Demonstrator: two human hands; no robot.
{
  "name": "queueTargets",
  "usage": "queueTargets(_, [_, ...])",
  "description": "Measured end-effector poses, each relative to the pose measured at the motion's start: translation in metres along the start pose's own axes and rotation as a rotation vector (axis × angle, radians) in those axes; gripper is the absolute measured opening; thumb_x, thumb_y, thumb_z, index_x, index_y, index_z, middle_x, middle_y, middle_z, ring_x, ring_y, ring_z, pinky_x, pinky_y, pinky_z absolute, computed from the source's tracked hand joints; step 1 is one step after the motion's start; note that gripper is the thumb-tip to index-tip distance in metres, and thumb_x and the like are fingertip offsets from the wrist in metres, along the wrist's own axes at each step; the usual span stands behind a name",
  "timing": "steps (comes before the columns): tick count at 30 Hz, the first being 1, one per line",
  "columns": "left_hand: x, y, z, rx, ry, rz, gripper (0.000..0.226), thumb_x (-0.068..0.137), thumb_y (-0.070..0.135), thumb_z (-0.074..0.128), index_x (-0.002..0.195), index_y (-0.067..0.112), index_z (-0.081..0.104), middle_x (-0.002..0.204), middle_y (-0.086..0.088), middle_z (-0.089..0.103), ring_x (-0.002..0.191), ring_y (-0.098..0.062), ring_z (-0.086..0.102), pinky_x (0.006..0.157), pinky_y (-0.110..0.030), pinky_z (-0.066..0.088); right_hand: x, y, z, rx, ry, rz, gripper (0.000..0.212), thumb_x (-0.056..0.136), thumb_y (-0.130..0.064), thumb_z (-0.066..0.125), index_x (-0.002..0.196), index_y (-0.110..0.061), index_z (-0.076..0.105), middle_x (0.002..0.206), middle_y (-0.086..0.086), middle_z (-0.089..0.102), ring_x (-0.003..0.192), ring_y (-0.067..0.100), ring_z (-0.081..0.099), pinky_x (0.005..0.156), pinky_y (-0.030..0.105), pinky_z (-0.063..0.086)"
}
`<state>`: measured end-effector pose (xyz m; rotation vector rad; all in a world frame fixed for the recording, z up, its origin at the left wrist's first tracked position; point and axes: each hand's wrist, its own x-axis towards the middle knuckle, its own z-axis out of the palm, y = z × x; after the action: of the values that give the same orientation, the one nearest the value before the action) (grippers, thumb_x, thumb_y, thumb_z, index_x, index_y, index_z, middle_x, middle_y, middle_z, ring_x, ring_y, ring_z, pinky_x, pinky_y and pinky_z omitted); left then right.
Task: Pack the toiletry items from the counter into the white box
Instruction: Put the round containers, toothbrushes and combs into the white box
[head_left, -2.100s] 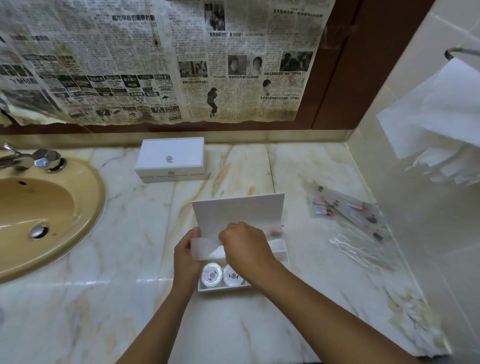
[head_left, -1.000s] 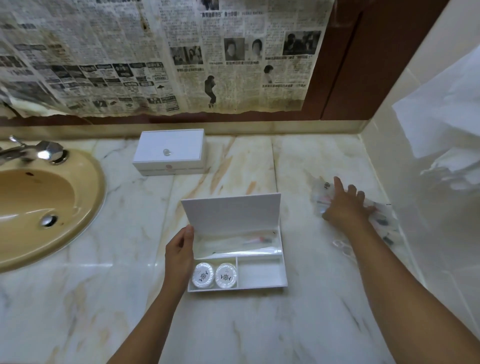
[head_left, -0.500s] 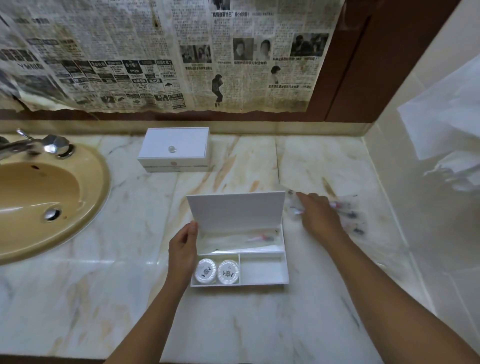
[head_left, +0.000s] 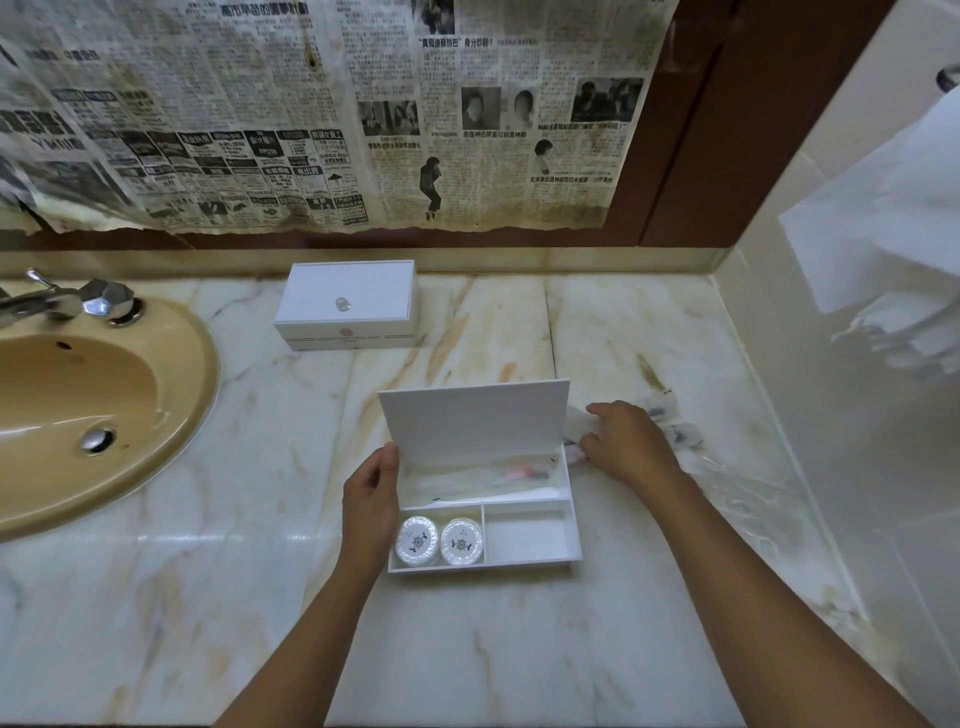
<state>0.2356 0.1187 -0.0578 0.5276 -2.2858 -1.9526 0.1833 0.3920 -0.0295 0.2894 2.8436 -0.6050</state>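
Observation:
The white box (head_left: 571, 519) lies open mid-counter with its lid upright. Its long back compartment holds a clear-wrapped toothbrush packet (head_left: 498, 475). Two round white soaps (head_left: 439, 540) fill the front left compartment; the front right one is bare. My left hand (head_left: 371, 493) holds the box's left wall. Just right of the lid, my right hand (head_left: 623, 441) grips clear plastic toiletry packets (head_left: 670, 426) with small dark items inside, partly hidden by the hand and blurred.
A closed white box (head_left: 348, 306) with a small knob stands near the back wall. A tan sink (head_left: 78, 405) with a chrome tap (head_left: 67, 301) lies left. The tiled side wall (head_left: 831, 415) bounds the counter at right; white paper hangs there.
My right hand left the box, reached right to the clear packets by the wall, and has drawn them left to beside the lid. My left hand stayed on the box.

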Motion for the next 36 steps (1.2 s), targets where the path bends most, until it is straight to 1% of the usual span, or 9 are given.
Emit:
queueTargets(3, [0.000, 0.000, 0.000, -0.010, -0.003, -0.015, 0.033, 0.104, 0.028, 0.042, 0.089, 0.016, 0.069, 0.082, 0.009, 0.069, 0.073, 0.005, 0.059, 0.070, -0.010, 0.047, -0.001, 0.002, -0.005, -0.057, 0.009, 0.056, 0.033, 0.085, -0.009, 0.053, 0.117, -0.010, 0.061, 0.119, 0.010, 0.058, 0.119, 0.030, 0.049, 0.086, 0.038, 0.045])
queueTargets(6, [0.001, -0.001, 0.000, 0.000, -0.004, -0.017, 0.034, 0.104, 0.028, 0.042, 0.089, 0.015, 0.069, 0.082, 0.008, 0.069, 0.073, 0.005, 0.060, 0.069, -0.009, 0.048, 0.000, 0.005, -0.004, -0.107, 0.028, 0.086, 0.025, 0.083, -0.002, 0.051, 0.101, -0.010, 0.067, 0.106, 0.010, 0.062, 0.112, 0.031, 0.053, 0.079, 0.037, 0.048])
queueTargets(10, [0.002, -0.004, -0.001, 0.003, -0.013, -0.015, 0.036, 0.104, 0.031, 0.043, 0.092, 0.009, 0.069, 0.087, 0.003, 0.070, 0.077, -0.003, 0.060, 0.073, -0.015, 0.048, 0.004, 0.007, -0.006, -0.078, 0.148, 0.128, 0.029, 0.082, 0.003, 0.049, 0.095, -0.012, 0.071, 0.100, 0.010, 0.066, 0.097, 0.029, 0.059, 0.066, 0.030, 0.044])
queueTargets(14, [0.002, -0.004, -0.001, -0.006, -0.013, -0.008, 0.036, 0.104, 0.029, 0.043, 0.091, 0.008, 0.069, 0.085, 0.003, 0.069, 0.077, -0.004, 0.060, 0.072, -0.014, 0.048, 0.004, 0.006, -0.021, 0.011, 0.332, 0.149, 0.024, 0.088, -0.005, 0.049, 0.098, -0.012, 0.069, 0.099, 0.013, 0.065, 0.093, 0.033, 0.059, 0.070, 0.033, 0.046])
queueTargets(19, [0.001, -0.002, -0.001, -0.008, -0.021, -0.001, 0.036, 0.104, 0.028, 0.043, 0.090, 0.009, 0.069, 0.084, 0.004, 0.070, 0.074, 0.001, 0.060, 0.068, -0.009, 0.048, -0.014, -0.017, -0.050, 0.331, 0.587, 0.044, 0.009, 0.083, -0.013, 0.054, 0.075, -0.013, 0.059, 0.074, 0.005, 0.062, 0.069, 0.027, 0.055, 0.056, 0.027, 0.039])
queueTargets(22, [0.002, -0.004, -0.002, 0.003, -0.030, -0.002, 0.038, 0.104, 0.031, 0.043, 0.091, 0.005, 0.068, 0.085, 0.001, 0.067, 0.075, -0.005, 0.058, 0.070, -0.015, 0.047, -0.035, -0.040, -0.059, 0.443, 0.665, -0.211, 0.006, 0.078, -0.006, 0.058, 0.073, -0.009, 0.058, 0.069, 0.005, 0.058, 0.064, 0.022, 0.053, 0.055, 0.026, 0.040])
queueTargets(28, [0.000, 0.000, -0.002, -0.002, -0.030, 0.003, 0.037, 0.104, 0.025, 0.044, 0.076, 0.007, 0.061, 0.069, 0.010, 0.058, 0.065, -0.004, 0.049, 0.062, -0.016, 0.040, -0.068, -0.081, -0.019, 0.230, 0.440, -0.569, 0.010, 0.071, -0.018, 0.055, 0.073, -0.015, 0.064, 0.070, -0.003, 0.063, 0.069, 0.017, 0.058, 0.057, 0.024, 0.047])
queueTargets(32, [0.003, -0.003, -0.003, 0.030, -0.043, -0.048, 0.026, 0.095, 0.004, 0.053, 0.075, 0.016, 0.064, 0.067, 0.008, 0.062, 0.067, -0.011, 0.053, 0.059, -0.017, 0.044, -0.064, -0.088, 0.020, -0.154, 0.061, -0.502, 0.016, 0.082, -0.015, 0.052, 0.078, -0.011, 0.067, 0.077, 0.003, 0.063, 0.077, 0.023, 0.058, 0.057, 0.027, 0.033])
queueTargets(36, [0.001, -0.003, -0.005, -0.015, -0.062, -0.050, 0.028, 0.091, -0.003, 0.051, 0.088, 0.016, 0.071, 0.083, -0.001, 0.071, 0.074, -0.010, 0.063, 0.065, -0.022, 0.051, -0.061, -0.099, 0.033, -0.240, -0.075, -0.418, 0.014, 0.083, -0.004, 0.050, 0.078, -0.008, 0.063, 0.078, 0.009, 0.058, 0.072, 0.025, 0.051, 0.061, 0.026, 0.033])
